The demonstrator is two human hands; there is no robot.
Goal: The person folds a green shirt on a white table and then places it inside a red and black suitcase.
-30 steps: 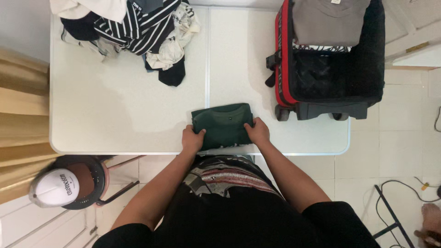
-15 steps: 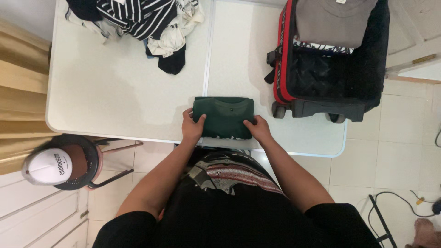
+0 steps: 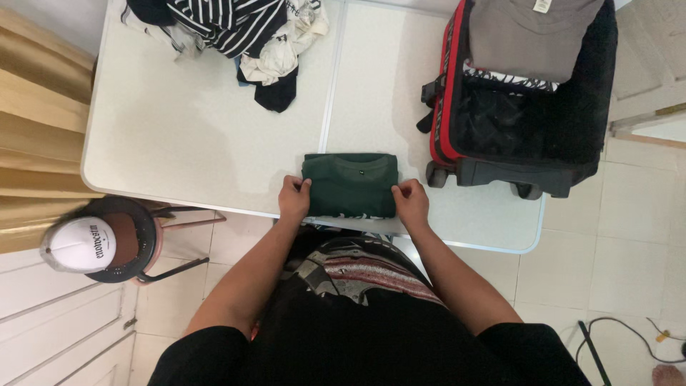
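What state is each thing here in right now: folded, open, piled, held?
Dark green shirt: folded into a rectangle, flat at the table's near edge.
Left hand: gripping the shirt's left edge.
Right hand: gripping the shirt's right edge.
Suitcase: open, lying on the table, grey garment inside.
Clothes pile: unfolded, heaped at the far edge.
White folding table: set up, unfolded.
White cap: resting on a round stool.

Home room: tiled floor (image 3: 607,271), suitcase (image 3: 529,93), laundry heap (image 3: 236,36).
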